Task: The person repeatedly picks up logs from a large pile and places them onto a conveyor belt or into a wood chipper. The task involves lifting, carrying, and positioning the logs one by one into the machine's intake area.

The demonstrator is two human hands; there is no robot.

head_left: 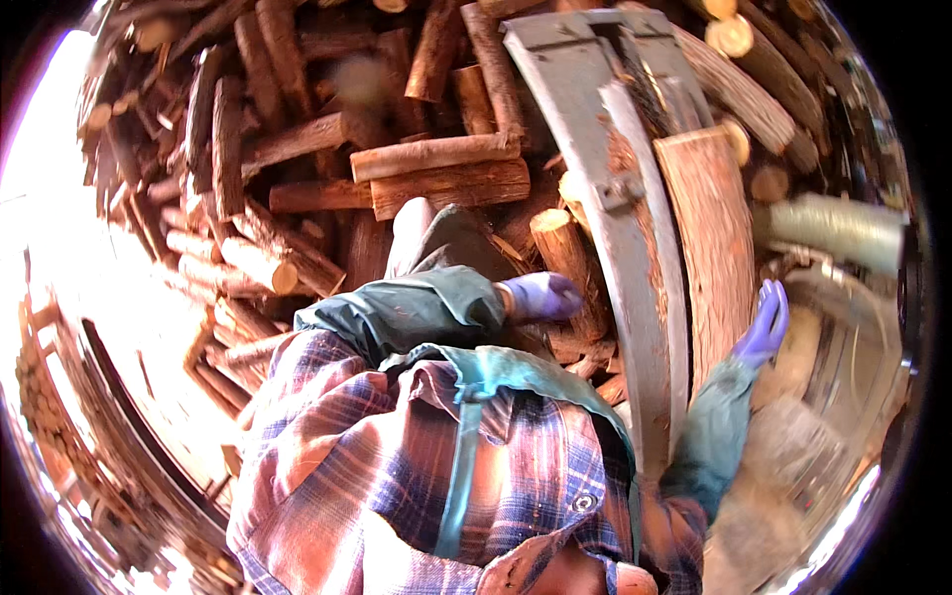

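My left hand point(543, 296), in a purple glove, is closed with its fingers curled, and nothing shows sticking out of it. It is beside a short round log point(573, 273) with a pale cut end. My right hand point(764, 327), gloved the same way, has its fingers stretched out along the right side of a thick split log point(706, 228). I cannot tell whether the palm presses on the wood. That log lies lengthwise against a long grey metal beam point(585, 129) with worn, rusty patches.
Cut firewood point(451, 183) is heaped ahead and to the left, around my feet. More logs point(749, 89) lie beyond the beam at the right. A greenish metal cylinder point(838, 233) juts in from the right edge, above blurred pale blocks point(788, 436).
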